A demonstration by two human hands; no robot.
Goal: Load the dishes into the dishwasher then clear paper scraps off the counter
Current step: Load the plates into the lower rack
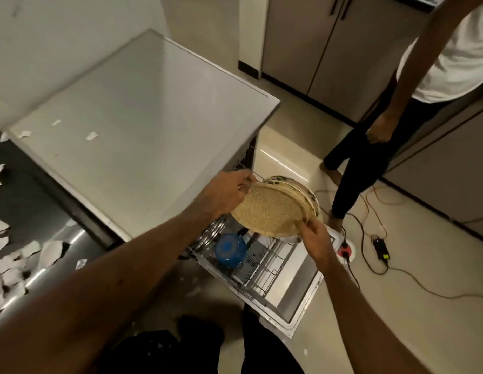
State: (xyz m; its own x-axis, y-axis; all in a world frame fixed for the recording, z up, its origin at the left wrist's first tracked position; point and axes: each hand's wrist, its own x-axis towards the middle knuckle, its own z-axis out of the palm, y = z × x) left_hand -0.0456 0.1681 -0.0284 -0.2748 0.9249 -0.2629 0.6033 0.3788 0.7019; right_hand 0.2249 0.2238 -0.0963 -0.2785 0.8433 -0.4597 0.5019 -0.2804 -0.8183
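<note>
I hold a stack of tan speckled plates (272, 210) tilted over the pulled-out lower rack (262, 268) of the open dishwasher. My left hand (227, 193) grips the stack's upper left rim. At the lower right rim my right hand (313, 236) pinches it. A blue bowl (230, 250) lies upside down in the rack, with round metal dishes (212, 233) beside it on the left. White paper scraps (22, 255) litter the dark counter at the left, and a few more scraps (91, 135) lie on the dishwasher's grey top.
The dishwasher door (291, 300) lies open across the floor in front of me. Another person (397, 125) stands at the right by the cabinets. Cables and a power brick (380, 248) trail over the floor, near a white and red socket (345, 251).
</note>
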